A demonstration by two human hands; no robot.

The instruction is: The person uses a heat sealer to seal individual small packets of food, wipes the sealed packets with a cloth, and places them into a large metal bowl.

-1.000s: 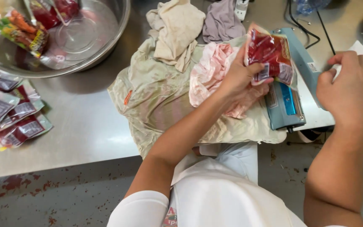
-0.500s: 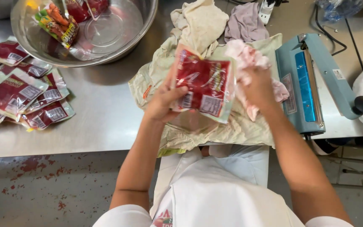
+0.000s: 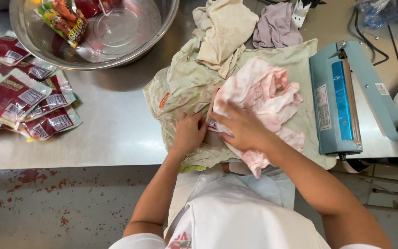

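The red pouch held up half a second ago now lies almost hidden under the pink rag (image 3: pixel 259 99), left of the sealer (image 3: pixel 335 99). The left hand (image 3: pixel 189 133) pins it flat; the right hand (image 3: pixel 240 129) presses the rag down, wiping it.

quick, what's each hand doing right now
Left hand: fingers curled, pressing on the green cloth; whether it grips anything cannot be told.
Right hand: laid flat on the pink cloth, pressing it down, not gripping.
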